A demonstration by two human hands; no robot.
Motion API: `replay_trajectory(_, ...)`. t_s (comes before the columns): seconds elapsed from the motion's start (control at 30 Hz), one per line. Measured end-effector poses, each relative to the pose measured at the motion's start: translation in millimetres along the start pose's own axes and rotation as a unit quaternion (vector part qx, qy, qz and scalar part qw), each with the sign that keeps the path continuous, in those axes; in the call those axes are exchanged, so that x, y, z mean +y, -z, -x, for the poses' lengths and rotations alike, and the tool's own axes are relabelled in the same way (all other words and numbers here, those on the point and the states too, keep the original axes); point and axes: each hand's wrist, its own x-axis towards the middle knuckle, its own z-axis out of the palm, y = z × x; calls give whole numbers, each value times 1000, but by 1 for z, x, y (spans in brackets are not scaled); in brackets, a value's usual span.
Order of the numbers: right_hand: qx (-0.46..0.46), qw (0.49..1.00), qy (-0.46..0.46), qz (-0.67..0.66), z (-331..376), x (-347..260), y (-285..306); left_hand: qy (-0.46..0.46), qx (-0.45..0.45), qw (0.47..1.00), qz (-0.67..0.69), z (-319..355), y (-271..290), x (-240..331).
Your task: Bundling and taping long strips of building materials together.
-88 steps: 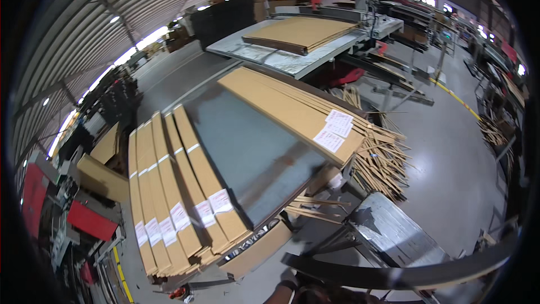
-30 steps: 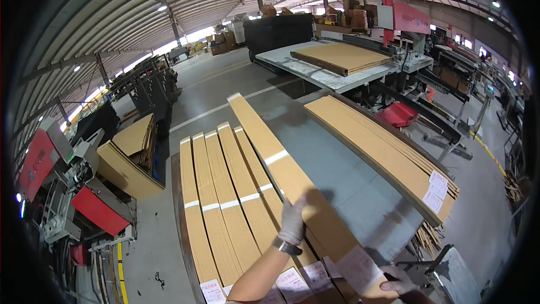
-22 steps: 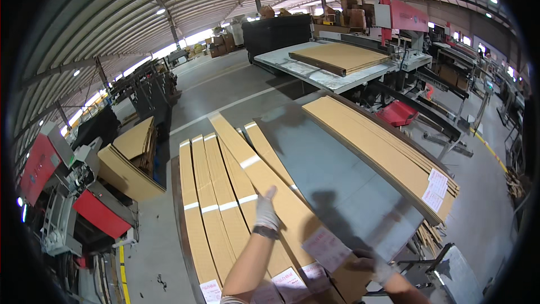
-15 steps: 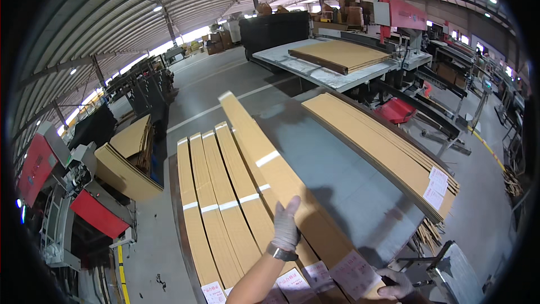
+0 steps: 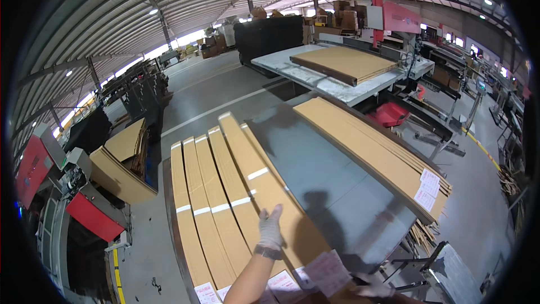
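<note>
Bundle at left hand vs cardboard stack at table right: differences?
A white band crosses the bundle; the stack shows none. The left hand touches the bundle; no hand touches the stack. The bundle is close beside others; the stack lies apart. Both: long, tan, papers at near end.

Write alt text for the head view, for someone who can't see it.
A gloved left hand touches the left edge of a long, white-banded cardboard bundle, with the blurred right hand near its close end. The bundle overlaps a row of similar bundles on a grey table; another cardboard stack lies right, inside a large workshop.
</note>
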Motion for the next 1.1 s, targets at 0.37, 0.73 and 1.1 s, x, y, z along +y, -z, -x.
replay_trajectory(0.37, 156, 979, 114, -68, 1, 28, 46, -430, -306, 375, -762, 20, -32, -36)
replay_trajectory(0.73, 507, 775, -45, -376, -16, 221, 275, -595, -355, 471, -546, 127, -334, -173)
replay_trajectory(1.1, 193, 788, 119, -572, -41, 236, 232, -432, -244, 620, -608, 126, -372, -238)
